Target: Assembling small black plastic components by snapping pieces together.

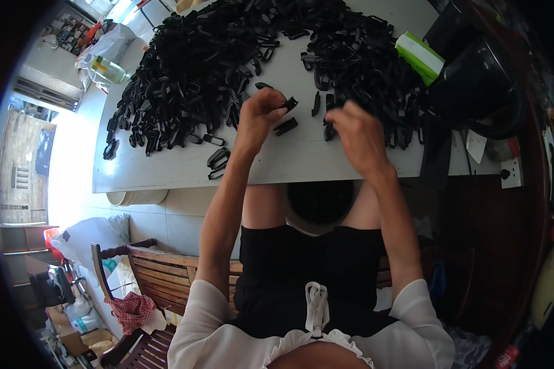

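A large heap of small black plastic clips (203, 61) covers the far part of a white table (166, 169). My left hand (260, 114) is raised over the table's middle and pinches one black clip (290, 103) between its fingertips. My right hand (358, 135) rests close beside it, fingers curled at the edge of the pile on the right (375, 67), touching a black clip (330, 130). A few loose clips (285, 126) lie on the table between and before my hands, with another small group (218, 163) near the front edge.
A green and white box (420, 55) and a black bucket (480, 80) stand at the table's right. A bucket holding black pieces (320, 206) sits under the table between my knees. I sit on a wooden bench (160, 270). A wall socket (511, 173) is at right.
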A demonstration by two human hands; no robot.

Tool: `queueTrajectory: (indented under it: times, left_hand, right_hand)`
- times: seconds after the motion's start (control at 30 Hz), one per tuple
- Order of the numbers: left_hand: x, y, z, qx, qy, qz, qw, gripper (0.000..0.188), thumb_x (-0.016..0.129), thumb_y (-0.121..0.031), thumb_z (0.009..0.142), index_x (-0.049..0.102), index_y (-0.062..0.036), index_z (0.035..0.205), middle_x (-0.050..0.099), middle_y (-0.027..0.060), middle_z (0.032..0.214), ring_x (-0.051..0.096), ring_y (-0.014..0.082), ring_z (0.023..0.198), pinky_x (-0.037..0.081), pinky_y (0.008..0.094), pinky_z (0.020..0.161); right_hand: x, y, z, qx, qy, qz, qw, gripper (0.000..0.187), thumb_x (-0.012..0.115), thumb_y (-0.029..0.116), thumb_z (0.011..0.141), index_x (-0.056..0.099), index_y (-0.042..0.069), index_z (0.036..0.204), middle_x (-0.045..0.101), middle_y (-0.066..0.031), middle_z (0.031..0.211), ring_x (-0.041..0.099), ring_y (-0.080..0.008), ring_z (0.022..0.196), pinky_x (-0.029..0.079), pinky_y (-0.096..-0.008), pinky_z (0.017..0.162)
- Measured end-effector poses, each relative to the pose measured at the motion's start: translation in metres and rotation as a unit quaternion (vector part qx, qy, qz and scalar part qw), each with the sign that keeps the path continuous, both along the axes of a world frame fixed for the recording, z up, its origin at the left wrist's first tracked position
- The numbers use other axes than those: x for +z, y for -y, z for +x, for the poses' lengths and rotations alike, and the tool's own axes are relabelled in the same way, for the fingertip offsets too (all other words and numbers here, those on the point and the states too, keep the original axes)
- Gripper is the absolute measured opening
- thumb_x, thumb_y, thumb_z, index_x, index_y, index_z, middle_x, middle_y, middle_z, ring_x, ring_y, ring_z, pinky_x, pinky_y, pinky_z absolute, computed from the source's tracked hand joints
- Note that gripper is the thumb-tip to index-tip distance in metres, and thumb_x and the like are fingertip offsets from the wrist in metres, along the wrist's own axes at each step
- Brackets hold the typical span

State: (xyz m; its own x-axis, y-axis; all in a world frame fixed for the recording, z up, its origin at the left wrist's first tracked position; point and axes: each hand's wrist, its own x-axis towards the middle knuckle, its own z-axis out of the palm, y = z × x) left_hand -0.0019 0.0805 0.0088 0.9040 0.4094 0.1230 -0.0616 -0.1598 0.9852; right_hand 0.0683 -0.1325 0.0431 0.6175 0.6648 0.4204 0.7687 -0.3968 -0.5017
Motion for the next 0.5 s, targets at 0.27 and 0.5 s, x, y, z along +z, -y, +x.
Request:
queueTrajectory:
  times: [0.27,0.5]
  left_hand:
    - [0.018,0.015,-0.042,-0.115,-0.006,-0.417,0.902,0.029,0.046,-0.015,0.097,0.053,0.0007,0.119,0.064,0.0105,0.091,0.062,0.0149,0.075,0.052,0.0246,0.063]
    - [0.011,0.022,-0.056,-0.177,0.034,-0.481,0.858,0.031,0.044,-0.029,0.098,0.054,-0.0008,0.108,0.059,0.0063,0.079,0.052,0.011,0.063,0.042,0.0228,0.054]
  right_hand:
    - [-0.002,-0.065,0.05,0.088,0.151,-0.207,0.963,0.021,0.062,-0.008,0.066,0.068,0.002,0.083,0.052,-0.0085,0.089,0.056,-0.025,0.09,0.047,-0.0378,0.068]
    - [-0.006,-0.055,0.025,0.159,-0.239,0.122,0.95,0.014,0.056,0.003,0.086,0.056,0.001,0.1,0.05,-0.0014,0.067,0.049,-0.0113,0.056,0.045,-0.0245,0.055]
